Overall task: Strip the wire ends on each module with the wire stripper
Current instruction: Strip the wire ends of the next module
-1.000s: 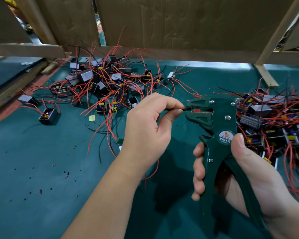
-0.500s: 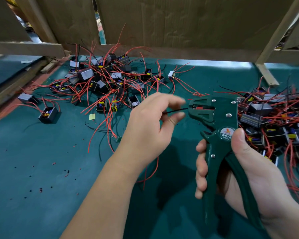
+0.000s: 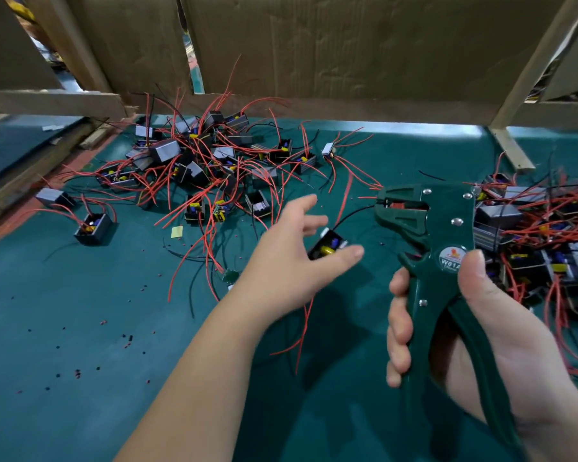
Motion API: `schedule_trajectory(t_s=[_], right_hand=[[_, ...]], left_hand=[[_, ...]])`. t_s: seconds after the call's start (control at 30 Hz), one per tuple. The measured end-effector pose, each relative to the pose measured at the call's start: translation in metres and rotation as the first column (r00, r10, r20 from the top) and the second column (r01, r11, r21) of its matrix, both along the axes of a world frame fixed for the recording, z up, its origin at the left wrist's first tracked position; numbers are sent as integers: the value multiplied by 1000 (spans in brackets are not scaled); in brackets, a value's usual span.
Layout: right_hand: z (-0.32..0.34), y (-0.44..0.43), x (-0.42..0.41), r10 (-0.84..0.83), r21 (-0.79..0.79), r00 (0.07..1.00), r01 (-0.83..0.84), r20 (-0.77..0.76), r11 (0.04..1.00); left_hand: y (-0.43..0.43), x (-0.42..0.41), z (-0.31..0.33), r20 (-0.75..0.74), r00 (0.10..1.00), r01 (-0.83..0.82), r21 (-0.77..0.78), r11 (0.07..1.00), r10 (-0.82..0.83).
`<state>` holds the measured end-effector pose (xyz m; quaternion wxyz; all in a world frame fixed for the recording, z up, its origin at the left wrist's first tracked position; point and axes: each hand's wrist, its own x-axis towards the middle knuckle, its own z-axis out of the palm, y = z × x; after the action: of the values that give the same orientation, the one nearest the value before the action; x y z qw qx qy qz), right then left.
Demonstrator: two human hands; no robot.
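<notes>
Green mat (image 3: 80, 345) covers your bench. Nearest you on it, at 7 o'clock, lie dark and red scraps (image 3: 127, 338) of insulation, which I take to mean a good many ends are already stripped.

At 5 o'clock your right hand (image 3: 501, 335) is clenched round the handles of the stripper (image 3: 441, 261). Its long axis runs from the handles near you up toward 12 o'clock, slightly tilted. The head turns so that the mouth points to 9 o'clock, at your other hand.

Your left hand (image 3: 291, 261), at centre, is released, with the fingers straight and spread, grasping nothing. Just past its thumb is one module (image 3: 329, 246), open face up, with a yellow part showing. Its black wire (image 3: 354, 213) runs toward 2 o'clock to the stripper's mouth; I cannot tell whether the tip is inside. Red leads trail back toward 6 o'clock below your hand.

Farther off, a left pile (image 3: 207, 168) sits at 11 o'clock and a right pile (image 3: 531, 235) at 3 o'clock, behind the stripper. The wire ends are too small to show which pile is finished, so I judge you mid-task, with many modules left. Cardboard (image 3: 347, 45) walls off the far edge.
</notes>
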<state>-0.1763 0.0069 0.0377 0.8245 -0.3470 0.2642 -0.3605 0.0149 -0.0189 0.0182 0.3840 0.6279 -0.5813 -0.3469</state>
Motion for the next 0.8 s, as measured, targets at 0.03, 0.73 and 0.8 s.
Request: schedule_trajectory(t_s=[0.03,0.73,0.8], right_hand=[[0,2,0,11,-3,1000,-11,-2,1000],[-9,-10,4,-13,-35,999,15,52,999],[-8,-8,6,19,-57,1000,-18,21,998]], left_hand=[[-1,-2,-3,71,997,9,5,1000,-9],[2,-7,5,-110,993,-41,-94,995,30],[4,-11,4,-7,996,90,-99,991,-91]])
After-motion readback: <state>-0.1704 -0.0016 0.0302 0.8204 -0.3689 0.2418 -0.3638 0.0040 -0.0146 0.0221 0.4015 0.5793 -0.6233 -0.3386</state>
